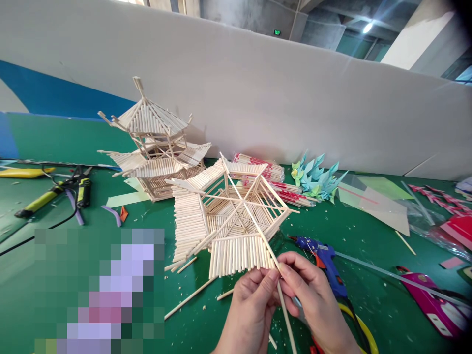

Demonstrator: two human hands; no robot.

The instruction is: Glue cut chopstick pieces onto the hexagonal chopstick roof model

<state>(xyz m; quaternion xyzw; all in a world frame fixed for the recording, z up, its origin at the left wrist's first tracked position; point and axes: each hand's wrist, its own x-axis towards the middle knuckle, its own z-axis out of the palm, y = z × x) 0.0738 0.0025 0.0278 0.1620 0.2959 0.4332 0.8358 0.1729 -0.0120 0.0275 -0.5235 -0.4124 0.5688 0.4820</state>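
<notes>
A six-sided pavilion model (243, 201) made of thin wooden sticks stands on the green table, its top partly open, with rows of short sticks forming roof panels on some sides. At its near right corner, my left hand (254, 300) pinches the outer end of the front roof panel (239, 253) beside a long wooden stick (286, 314). Close against it, my right hand (309, 292) is closed with thumb and fingers on that stick. The fingertips touch, so the exact contact is partly hidden. Behind to the left rises a finished-looking stick pagoda (155, 157).
A blue glue gun (322, 253) lies just right of my hands. Yellow-handled pliers (47, 196), blue folded paper (317, 177), bundled sticks in wrap (273, 184) and a pink utility knife (435, 305) are around. A grey partition (258, 103) stands behind. The lower left is pixelated.
</notes>
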